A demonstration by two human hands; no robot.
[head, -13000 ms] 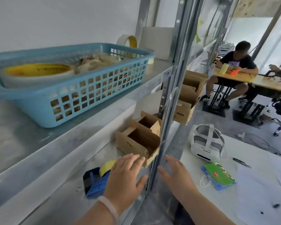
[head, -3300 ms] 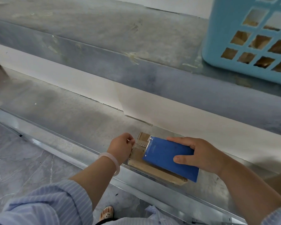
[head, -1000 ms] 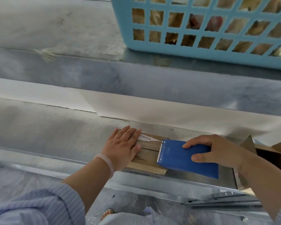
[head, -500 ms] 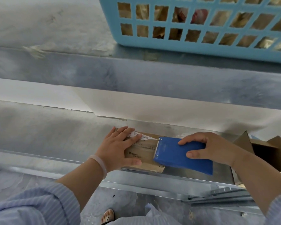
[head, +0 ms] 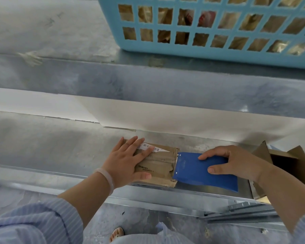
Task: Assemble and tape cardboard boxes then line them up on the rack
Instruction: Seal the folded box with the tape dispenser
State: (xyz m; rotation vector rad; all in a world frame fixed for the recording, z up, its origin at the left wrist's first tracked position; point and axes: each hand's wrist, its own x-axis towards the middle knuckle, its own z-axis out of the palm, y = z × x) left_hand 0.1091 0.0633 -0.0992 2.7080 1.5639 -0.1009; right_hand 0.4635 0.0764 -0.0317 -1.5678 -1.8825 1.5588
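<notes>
Since half a second ago the dispenser point(head: 201, 171) has slid rightward, its toothed edge now at the right end of the box point(head: 158, 169). I see my left hand point(head: 128, 164) pressed flat, fingers straight, on the box's left half; my right hand point(head: 236, 162) grips the dispenser (thumb near side, fingers on top). The box lies on the shelf point(head: 51, 147) by its front lip, wrinkled tape point(head: 158, 158) along its top.
</notes>
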